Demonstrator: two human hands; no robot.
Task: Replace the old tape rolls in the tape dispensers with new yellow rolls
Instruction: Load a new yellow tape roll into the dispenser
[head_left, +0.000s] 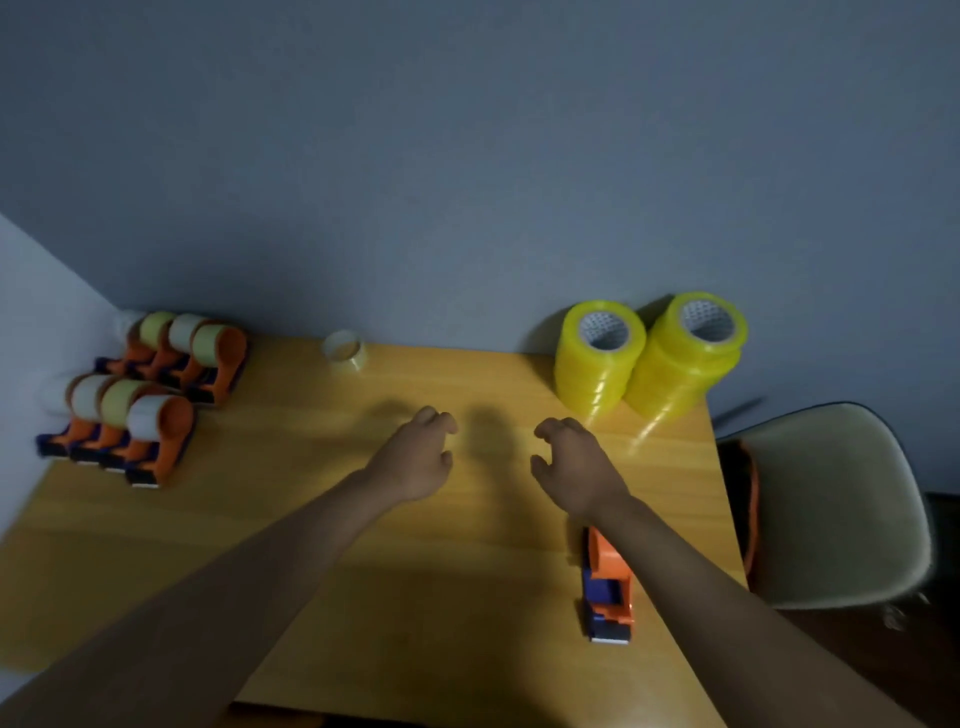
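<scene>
My left hand (415, 457) and right hand (576, 467) hover empty, fingers loosely curled. One dispenser (608, 587) lies under my right forearm; yellow rolls (649, 358) stacked far right, loaded dispensers (145, 395) far left, chair (841, 499) beside the table (363, 571).

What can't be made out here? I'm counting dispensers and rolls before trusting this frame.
- Head view: the lone dispenser near the right hand is part hidden by the forearm; whether it holds a roll cannot be told.
- Dispensers at the far left are blurred and overlap; no sure count.
- Yellow rolls: stack layers blur together.
</scene>
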